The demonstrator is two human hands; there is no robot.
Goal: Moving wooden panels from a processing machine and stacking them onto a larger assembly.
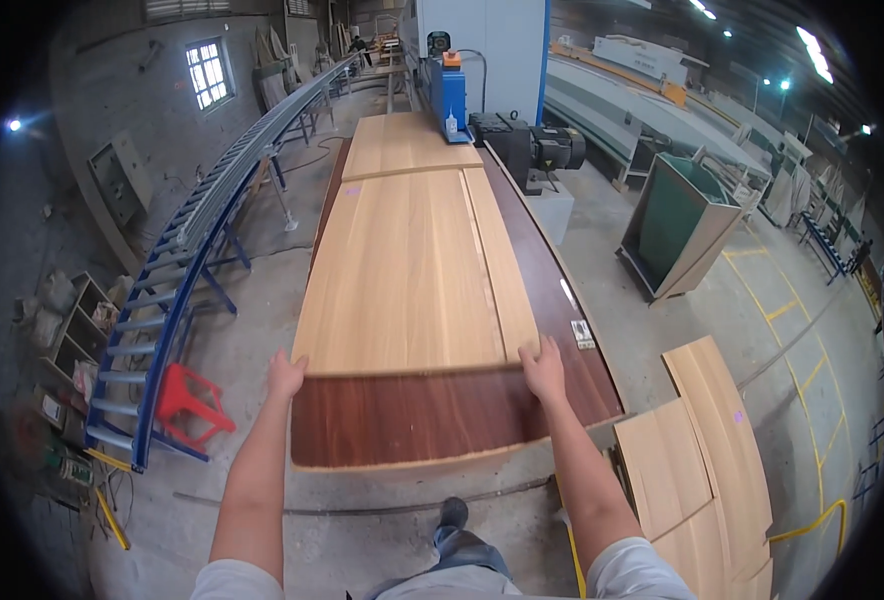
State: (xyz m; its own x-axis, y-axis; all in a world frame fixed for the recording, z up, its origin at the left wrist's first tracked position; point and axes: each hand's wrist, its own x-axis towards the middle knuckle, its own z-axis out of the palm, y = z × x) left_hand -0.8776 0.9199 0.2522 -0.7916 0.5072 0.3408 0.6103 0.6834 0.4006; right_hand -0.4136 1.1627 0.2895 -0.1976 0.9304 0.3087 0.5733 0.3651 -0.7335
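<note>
A wide light wood-grain panel [392, 270] lies on a dark reddish-brown board [412, 415]. My left hand [285, 375] is closed round its near left corner. Along its right side runs a narrow light wood strip [505, 265]; a thin gap shows between the two. At the strip's near right corner my right hand [543, 370] is closed, its fingers partly hidden; whether it also touches the wide panel I cannot tell. Beyond, another light panel [402, 140] reaches up to a blue machine head [449, 100].
A roller conveyor [162, 290] curves along the left, with a red plastic stool [194, 405] beside it. Light wood panels [702, 450] are stacked at my right. A motor [552, 148] sits right of the blue machine head. Farther right stands a green-lined bin [677, 225].
</note>
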